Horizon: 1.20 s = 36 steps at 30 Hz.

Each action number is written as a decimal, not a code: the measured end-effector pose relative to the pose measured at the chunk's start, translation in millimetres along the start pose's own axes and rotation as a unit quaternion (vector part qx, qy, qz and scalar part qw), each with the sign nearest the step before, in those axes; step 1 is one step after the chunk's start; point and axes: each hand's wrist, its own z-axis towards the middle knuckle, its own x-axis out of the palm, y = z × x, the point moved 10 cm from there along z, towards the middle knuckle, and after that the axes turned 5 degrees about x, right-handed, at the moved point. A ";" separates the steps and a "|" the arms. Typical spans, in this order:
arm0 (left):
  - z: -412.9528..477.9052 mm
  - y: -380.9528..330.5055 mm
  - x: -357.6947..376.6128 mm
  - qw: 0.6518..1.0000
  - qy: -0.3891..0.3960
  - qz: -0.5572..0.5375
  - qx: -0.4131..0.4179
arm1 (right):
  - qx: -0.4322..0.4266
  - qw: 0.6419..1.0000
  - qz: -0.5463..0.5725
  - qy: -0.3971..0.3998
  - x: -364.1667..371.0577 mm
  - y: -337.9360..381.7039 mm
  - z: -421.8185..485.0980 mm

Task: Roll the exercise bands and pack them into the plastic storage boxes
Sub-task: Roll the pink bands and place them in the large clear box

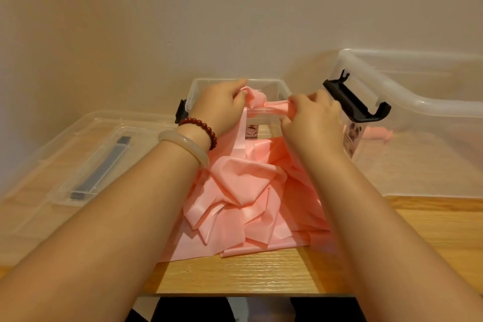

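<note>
At the far left a clear lid (86, 165) with a dark handle is lying flat on the counter (261, 272). Just right of it, the left grip (219, 104), with a bead bracelet (201, 129) and a pale bangle (185, 149) at the wrist, is pinching one bunched end of a pink band (271, 108) above the small clear box (269, 82). That band is running as a short twisted strip over the box's near rim to the right grip (311, 117), whose fingers are curling round the other end. A tail of it appears to be hanging down into the loose pile of pink bands (251, 198), which is lying crumpled on the counter between the forearms and against the small box. Further right a large clear box (418, 102) with a black latch (352, 104) is standing open. A pink piece (379, 134) is showing through its wall; whether it is rolled, I cannot tell.

The bands are looking thin, soft, light and probably stretchy and a little slick, so a roll is likely to spring loose. Each one is best taken by a flat end, smoothed to full width and pinched across the whole roll while being lowered into a box.
</note>
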 end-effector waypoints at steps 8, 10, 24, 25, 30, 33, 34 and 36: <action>-2.9 7.7 -15.5 0.995 -0.098 -0.023 -0.003 | -0.025 0.983 0.175 -0.045 -8.3 -0.1 -7.9; -3.4 11.7 -25.3 0.990 -0.136 -0.034 -0.008 | 0.029 0.932 0.359 -0.025 -12.9 -5.7 -5.1; 3.4 10.6 -33.1 0.996 -0.080 0.042 -0.016 | -0.088 0.945 0.284 0.137 1.2 85.4 52.0; 3.3 12.8 -29.0 0.997 -0.056 0.052 -0.022 | -0.087 0.960 0.223 0.147 7.8 82.0 48.1; -3.7 22.6 -21.6 0.997 -0.031 0.054 -0.048 | -0.045 0.978 0.195 0.054 10.4 52.9 39.5; -6.4 25.4 -27.5 0.996 -0.069 0.020 -0.048 | -0.074 0.988 0.131 0.047 14.7 52.7 29.9; -6.6 24.7 -28.4 0.996 -0.075 0.015 -0.044 | -0.087 0.989 0.097 0.065 18.9 54.6 26.0; -6.8 23.4 -29.7 0.996 -0.082 0.014 -0.035 | -0.106 0.990 0.063 0.069 23.7 56.3 22.6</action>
